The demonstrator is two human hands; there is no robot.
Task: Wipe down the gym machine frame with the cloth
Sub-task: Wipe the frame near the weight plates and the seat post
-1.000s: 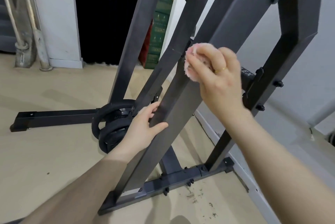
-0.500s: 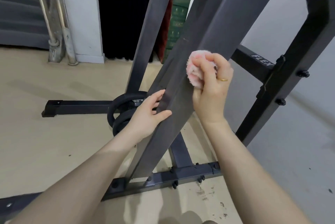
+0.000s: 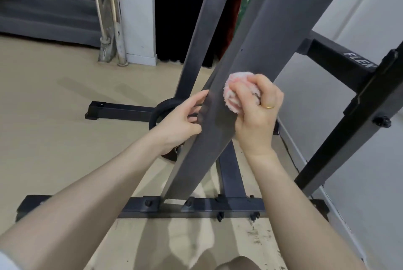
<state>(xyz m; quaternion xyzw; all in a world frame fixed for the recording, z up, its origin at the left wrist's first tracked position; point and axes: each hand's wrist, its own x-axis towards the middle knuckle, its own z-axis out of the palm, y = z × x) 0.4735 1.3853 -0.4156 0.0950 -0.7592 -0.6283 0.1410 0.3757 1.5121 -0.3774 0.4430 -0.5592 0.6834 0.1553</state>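
Observation:
A dark grey slanted beam of the gym machine frame point(image 3: 257, 55) runs from the top right down to a bolted base bar point(image 3: 196, 206). My right hand point(image 3: 255, 117) grips a bunched pink cloth point(image 3: 234, 93) and presses it against the right side of the beam. My left hand point(image 3: 181, 121) holds the beam's left edge, fingers curled round it, just below and left of the cloth. A second upright point(image 3: 200, 29) rises behind.
Black weight plates point(image 3: 159, 114) sit on the frame behind my left hand. A black crossbar marked FLEX point(image 3: 340, 62) and a black upright point(image 3: 353, 121) stand at the right by the wall. Metal poles point(image 3: 109, 18) lean at the back left. Debris lies on the beige floor.
My right hand has slid the cloth down the beam towards my left hand. The view has moved closer and tilted down, showing more of the base bar.

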